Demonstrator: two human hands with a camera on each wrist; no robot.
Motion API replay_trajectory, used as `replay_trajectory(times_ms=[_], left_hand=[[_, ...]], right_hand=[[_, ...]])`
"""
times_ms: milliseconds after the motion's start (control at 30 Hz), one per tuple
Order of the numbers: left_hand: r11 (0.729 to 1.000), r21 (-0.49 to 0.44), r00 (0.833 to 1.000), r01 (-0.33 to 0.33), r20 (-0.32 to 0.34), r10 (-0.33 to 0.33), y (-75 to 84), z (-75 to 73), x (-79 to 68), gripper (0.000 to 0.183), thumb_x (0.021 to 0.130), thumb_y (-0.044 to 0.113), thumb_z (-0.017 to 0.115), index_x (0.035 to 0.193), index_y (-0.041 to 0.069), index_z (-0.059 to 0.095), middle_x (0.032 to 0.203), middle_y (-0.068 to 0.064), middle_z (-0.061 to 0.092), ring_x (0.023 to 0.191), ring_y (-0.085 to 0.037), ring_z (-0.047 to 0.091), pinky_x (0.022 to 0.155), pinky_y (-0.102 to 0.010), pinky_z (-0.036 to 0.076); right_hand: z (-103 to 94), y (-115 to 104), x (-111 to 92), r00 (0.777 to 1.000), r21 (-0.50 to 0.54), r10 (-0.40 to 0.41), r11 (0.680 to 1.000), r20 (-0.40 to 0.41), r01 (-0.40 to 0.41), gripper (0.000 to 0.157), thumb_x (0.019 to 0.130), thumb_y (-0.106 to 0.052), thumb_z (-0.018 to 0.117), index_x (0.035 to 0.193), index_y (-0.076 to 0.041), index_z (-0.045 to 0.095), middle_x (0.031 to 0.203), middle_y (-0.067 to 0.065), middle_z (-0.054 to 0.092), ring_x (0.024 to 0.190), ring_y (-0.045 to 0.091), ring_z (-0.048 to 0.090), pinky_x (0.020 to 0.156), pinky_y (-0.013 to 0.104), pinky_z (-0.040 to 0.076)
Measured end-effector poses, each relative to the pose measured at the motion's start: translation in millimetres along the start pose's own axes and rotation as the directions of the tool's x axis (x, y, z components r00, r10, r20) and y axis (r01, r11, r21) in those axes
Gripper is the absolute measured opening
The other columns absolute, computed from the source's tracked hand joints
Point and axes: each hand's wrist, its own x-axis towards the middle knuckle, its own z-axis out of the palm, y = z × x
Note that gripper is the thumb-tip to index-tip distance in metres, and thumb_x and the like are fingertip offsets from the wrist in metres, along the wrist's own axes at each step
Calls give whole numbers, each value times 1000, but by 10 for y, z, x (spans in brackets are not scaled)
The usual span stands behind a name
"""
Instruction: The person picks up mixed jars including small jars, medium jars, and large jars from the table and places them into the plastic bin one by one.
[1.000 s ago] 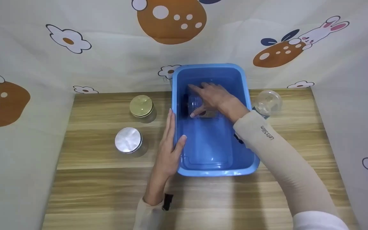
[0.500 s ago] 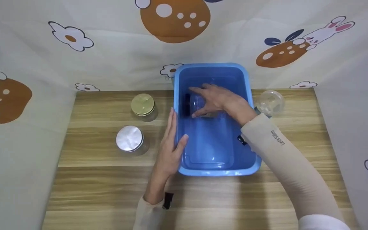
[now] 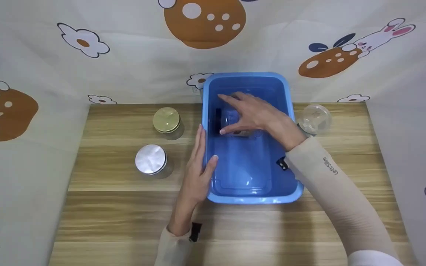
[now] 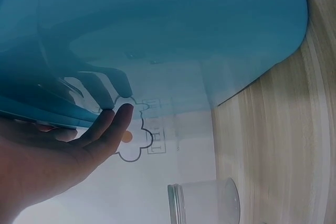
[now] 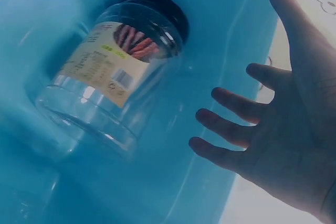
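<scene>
A clear plastic jar (image 5: 105, 72) with a black lid (image 5: 163, 11) and a printed label lies on its side inside a blue plastic bin (image 3: 248, 200). Over that jar hovers my right hand (image 3: 259, 112), fingers and thumb spread. The right wrist view has this right hand (image 5: 283, 124) apart from the jar, with nothing in its grasp. My left hand (image 3: 196, 177) rests on the bin's left side, its thumb at the rim. Seen in the left wrist view, its straight fingers (image 4: 113, 132) touch the outer wall of the bin.
Left of the bin stand a gold-lidded jar (image 3: 166, 120) and a silver-lidded jar (image 3: 151, 159). Another clear jar (image 3: 314, 119) is close to the bin's right side. Behind the wooden tabletop (image 3: 124, 218) hangs a patterned cloth (image 3: 131, 66).
My right hand has spread wider and drawn slightly back to the right from the jar, which stays in the bin. The left hand keeps its place on the bin's side.
</scene>
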Motion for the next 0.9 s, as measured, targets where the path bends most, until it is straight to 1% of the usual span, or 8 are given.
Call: replay_trajectory(times_ms=[100, 200, 267, 333, 500, 533, 767, 900], left_hand=[[1000, -14, 1000, 6, 2, -6, 6, 0, 2, 66, 106, 29, 46, 160, 12, 12, 167, 1, 6, 151, -15, 13, 122, -40, 16], [1000, -19, 1000, 15, 3, -15, 7, -2, 6, 65, 106, 29, 45, 160, 13, 12, 167, 6, 5, 151, -14, 13, 122, -40, 15], [1000, -19, 1000, 16, 1, -16, 4, -7, 8, 65, 106, 29, 45, 160, 13, 12, 167, 6, 5, 151, -15, 13, 122, -40, 15], [1000, -19, 1000, 19, -1, -19, -8, -8, 10, 65, 107, 30, 44, 160, 13, 12, 167, 3, 5, 151, -15, 13, 122, -41, 15], [1000, -20, 1000, 19, -4, -19, -18, -1, 13, 65, 107, 30, 44, 160, 13, 12, 167, 0, 6, 151, -16, 12, 122, -41, 15], [1000, -17, 1000, 17, -5, -18, -21, 3, 13, 65, 106, 30, 45, 160, 13, 12, 167, 1, 6, 151, -16, 12, 122, -41, 14], [1000, -13, 1000, 25, -5, -25, 8, -10, -10, 65, 106, 30, 44, 160, 13, 12, 167, 6, 5, 151, -15, 13, 122, -41, 15], [1000, -11, 1000, 12, -6, -13, 2, -9, -9, 66, 106, 29, 46, 160, 12, 13, 167, 5, 6, 151, -16, 15, 122, -40, 16]], right_hand=[[-68, -5, -37, 999, 19, -29, 999, -43, 30, 110, 68, -86, 60, 158, -36, 22, 159, 11, 33, 144, 36, 32, 112, 62, 29], [-157, -5, -86, 992, 33, -69, 997, -110, 73, 108, 69, -86, 59, 158, -35, 25, 158, 9, 35, 143, 35, 33, 112, 61, 31], [-221, -13, -114, 982, 34, -101, 994, -159, 108, 107, 70, -85, 60, 158, -34, 27, 157, 9, 37, 143, 34, 35, 111, 60, 33], [-277, -26, -140, 973, 27, -125, 991, -192, 132, 106, 71, -83, 63, 157, -33, 28, 156, 9, 38, 142, 34, 36, 111, 59, 34], [-377, -67, -213, 963, 7, -154, 987, -221, 160, 105, 71, -80, 65, 157, -32, 28, 156, 10, 38, 142, 34, 36, 111, 59, 34], [-387, -74, -229, 961, 0, -159, 987, -228, 163, 106, 71, -81, 64, 157, -32, 28, 156, 10, 39, 142, 34, 36, 111, 59, 34], [-392, -107, -288, 927, -62, -251, 968, -278, 243, 102, 74, -79, 63, 157, -29, 31, 154, 9, 41, 140, 33, 40, 111, 56, 36], [-395, -98, -339, 914, -97, -281, 960, -292, 264, 102, 74, -80, 62, 157, -30, 31, 154, 9, 41, 139, 34, 40, 111, 56, 36]])
